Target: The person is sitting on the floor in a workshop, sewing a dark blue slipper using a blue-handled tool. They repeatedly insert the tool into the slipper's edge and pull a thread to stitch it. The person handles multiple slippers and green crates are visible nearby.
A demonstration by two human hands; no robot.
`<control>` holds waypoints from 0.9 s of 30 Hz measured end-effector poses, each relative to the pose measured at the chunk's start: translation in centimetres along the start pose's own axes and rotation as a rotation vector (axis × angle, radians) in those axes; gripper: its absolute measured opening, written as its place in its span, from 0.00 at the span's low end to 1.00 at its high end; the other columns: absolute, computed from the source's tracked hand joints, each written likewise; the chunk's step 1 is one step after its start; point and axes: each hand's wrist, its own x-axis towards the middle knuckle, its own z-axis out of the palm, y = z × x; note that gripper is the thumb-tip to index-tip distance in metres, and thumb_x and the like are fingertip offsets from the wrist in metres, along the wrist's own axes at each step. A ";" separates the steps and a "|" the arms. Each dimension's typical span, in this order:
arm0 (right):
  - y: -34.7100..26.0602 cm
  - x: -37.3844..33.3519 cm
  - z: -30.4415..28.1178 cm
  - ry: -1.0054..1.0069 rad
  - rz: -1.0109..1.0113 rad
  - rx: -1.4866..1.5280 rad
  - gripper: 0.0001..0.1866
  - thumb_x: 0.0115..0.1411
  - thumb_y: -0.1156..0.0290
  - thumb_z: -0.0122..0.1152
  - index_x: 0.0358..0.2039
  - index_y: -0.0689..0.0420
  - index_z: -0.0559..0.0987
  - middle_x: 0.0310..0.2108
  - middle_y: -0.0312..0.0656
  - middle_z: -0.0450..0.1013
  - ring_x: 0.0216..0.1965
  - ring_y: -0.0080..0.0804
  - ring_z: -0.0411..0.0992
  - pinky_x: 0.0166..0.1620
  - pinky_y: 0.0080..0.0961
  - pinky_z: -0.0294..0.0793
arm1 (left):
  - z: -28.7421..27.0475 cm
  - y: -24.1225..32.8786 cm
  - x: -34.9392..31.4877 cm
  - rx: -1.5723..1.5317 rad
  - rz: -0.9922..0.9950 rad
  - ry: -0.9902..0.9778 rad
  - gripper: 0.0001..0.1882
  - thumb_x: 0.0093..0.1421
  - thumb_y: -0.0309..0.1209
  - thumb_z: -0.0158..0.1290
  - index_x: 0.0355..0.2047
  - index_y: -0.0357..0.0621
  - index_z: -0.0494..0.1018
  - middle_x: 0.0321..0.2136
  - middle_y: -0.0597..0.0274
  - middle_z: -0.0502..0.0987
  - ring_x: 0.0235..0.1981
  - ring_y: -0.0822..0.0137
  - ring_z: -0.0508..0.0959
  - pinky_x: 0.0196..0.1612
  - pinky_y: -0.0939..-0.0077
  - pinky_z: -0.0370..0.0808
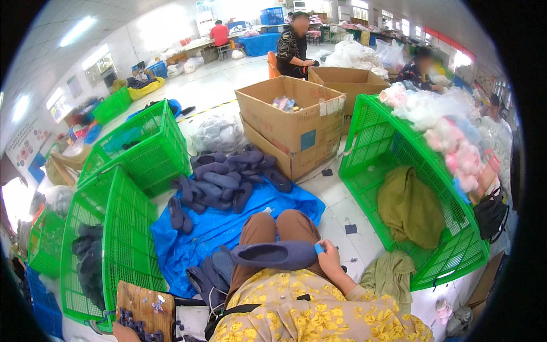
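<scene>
A dark navy slipper (276, 255) lies sideways across my lap, its opening facing up. My right hand (330, 262) grips its right end, and something bright blue covers a fingertip there. At the lower left edge, my left hand (124, 333) is beside a wooden board (147, 296) carrying several small dark bow-like pieces (135, 326); its fingers are mostly hidden. More navy slippers (212, 275) rest by my left thigh. Beyond my knees, a pile of matching slippers (225, 179) sits on a blue plastic sheet (188, 251).
Green plastic crates (128, 245) stand at my left. On the right, a tipped green crate (356, 154) holds olive cloth (410, 208). Cardboard boxes (290, 125) stand ahead, with a clear bag (217, 134) beside them. A person (292, 48) sits beyond the boxes, another (419, 71) at the right.
</scene>
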 end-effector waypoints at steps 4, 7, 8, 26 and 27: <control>0.4 0.0 1.0 -0.017 0.002 0.058 0.09 0.60 0.68 0.55 0.34 0.61 0.75 0.24 0.40 0.72 0.27 0.24 0.67 0.34 0.25 0.68 | 5.4 -6.7 3.9 -0.090 -0.069 0.107 0.12 0.54 0.21 0.47 0.40 0.32 0.71 0.36 0.39 0.75 0.39 0.39 0.75 0.40 0.52 0.71; 0.3 0.1 0.9 -0.014 -0.003 0.048 0.09 0.60 0.68 0.57 0.34 0.61 0.75 0.24 0.43 0.73 0.26 0.28 0.69 0.33 0.28 0.69 | 2.7 -4.7 3.8 -0.114 -0.110 0.179 0.13 0.54 0.19 0.46 0.40 0.31 0.71 0.35 0.35 0.75 0.39 0.38 0.74 0.42 0.52 0.70; 0.0 0.2 1.1 -0.020 -0.012 0.038 0.09 0.60 0.67 0.57 0.34 0.61 0.75 0.24 0.44 0.73 0.26 0.30 0.70 0.32 0.30 0.69 | 0.4 -3.1 3.1 -0.125 -0.171 0.185 0.13 0.54 0.19 0.45 0.41 0.31 0.71 0.35 0.35 0.75 0.39 0.39 0.75 0.42 0.53 0.70; -17.2 -4.4 -1.9 -0.505 -0.194 0.319 0.19 0.57 0.76 0.64 0.50 0.58 0.73 0.27 0.24 0.63 0.25 0.11 0.56 0.28 0.13 0.56 | -17.3 37.0 -7.4 -1.888 0.779 -0.995 0.13 0.61 0.19 0.53 0.46 0.37 0.72 0.36 0.64 0.76 0.35 0.78 0.75 0.38 0.84 0.75; -16.8 -4.5 -1.8 -0.471 -0.149 0.370 0.18 0.57 0.76 0.64 0.49 0.58 0.73 0.29 0.25 0.65 0.26 0.11 0.58 0.29 0.13 0.59 | -17.1 37.4 -7.9 -1.889 0.814 -1.023 0.12 0.61 0.19 0.53 0.46 0.36 0.71 0.37 0.63 0.76 0.35 0.77 0.75 0.39 0.84 0.75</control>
